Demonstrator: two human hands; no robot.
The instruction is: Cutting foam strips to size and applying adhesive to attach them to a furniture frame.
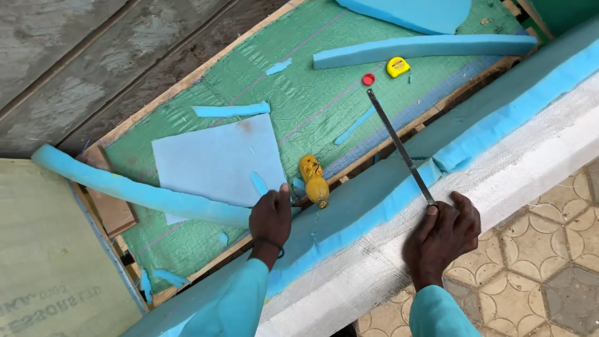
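Note:
My right hand (442,238) grips the near end of a long thin dark blade (399,145), which slants up and left across a thick blue foam slab (374,206). The slab lies diagonally over a white woven cover (536,162). My left hand (271,218) presses on the slab's far edge, fingers together, beside a yellow plastic bottle (314,181) lying on its side. Both arms wear teal sleeves.
A green woven sheet (312,100) on a wooden frame carries a pale blue foam sheet (215,162), long foam strips (424,48), small offcuts, a yellow tape measure (397,66) and a red cap (369,79). A foam strip (137,190) hangs over the left. Patterned tiles (536,274) lie lower right.

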